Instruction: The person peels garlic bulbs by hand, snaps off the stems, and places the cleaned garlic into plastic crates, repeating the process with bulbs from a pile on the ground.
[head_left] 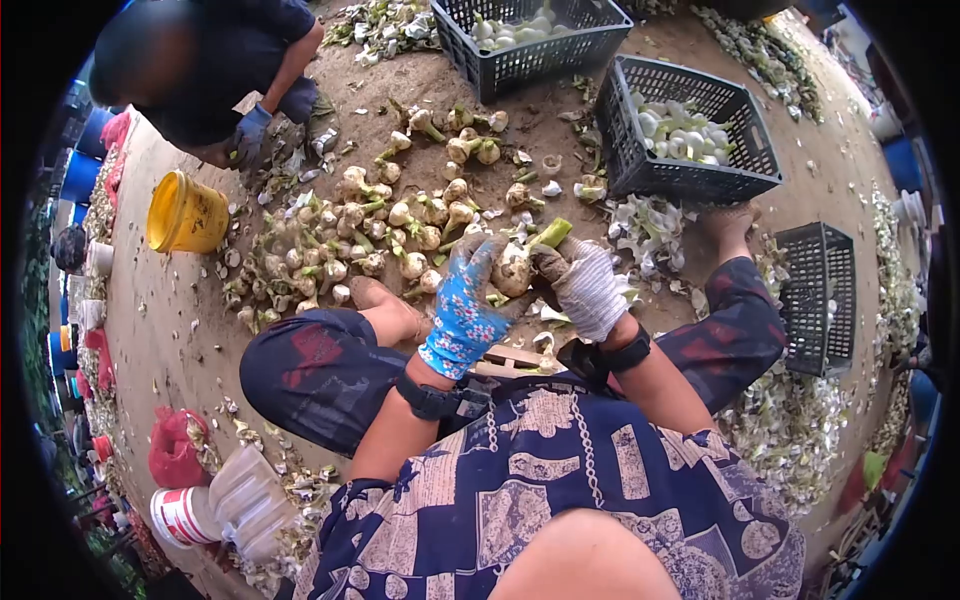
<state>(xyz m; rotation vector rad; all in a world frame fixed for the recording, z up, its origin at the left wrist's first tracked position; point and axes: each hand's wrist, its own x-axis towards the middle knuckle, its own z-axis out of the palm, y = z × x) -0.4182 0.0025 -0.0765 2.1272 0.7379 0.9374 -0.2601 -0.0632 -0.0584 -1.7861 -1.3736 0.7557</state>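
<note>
Both grips, floral-gloved left hand [465, 312] and knit-gloved right hand [590, 288], clasp one knobbly, muddy bulb [513, 268].

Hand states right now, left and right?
Left hand: blue glove, closed on the bulb.
Right hand: white glove, closed on the same bulb.

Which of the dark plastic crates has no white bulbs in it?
The smaller dark mesh crate at far right, beside the person's right leg, looks empty; the two larger crates farther ahead hold peeled white bulbs.
</note>
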